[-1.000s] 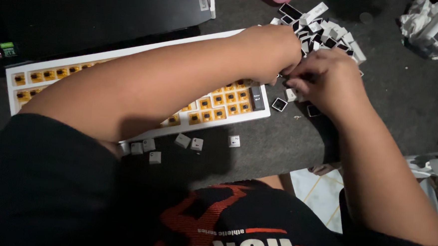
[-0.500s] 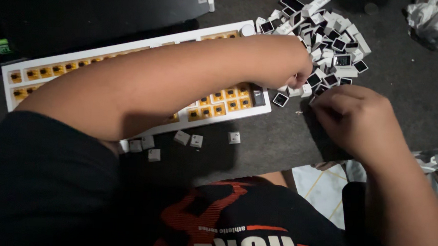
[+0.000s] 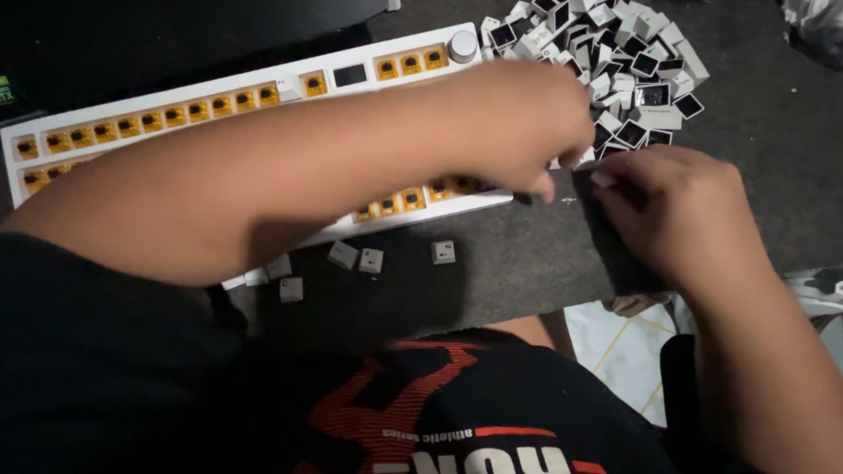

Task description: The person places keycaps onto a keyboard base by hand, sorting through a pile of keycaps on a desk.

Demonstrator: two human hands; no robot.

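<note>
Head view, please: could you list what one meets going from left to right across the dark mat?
White keyboard with bare amber switches → small group of loose white keycaps → single keycap → left hand → right hand, with the keycap pile above them.

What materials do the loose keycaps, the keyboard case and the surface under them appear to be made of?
Keycaps: likely matte white plastic; hollow dark undersides show.
Keyboard case: smooth white, plastic or painted metal; cannot tell.
Surface: dark grey, fuzzy and dull, probably felt or fabric.
</note>
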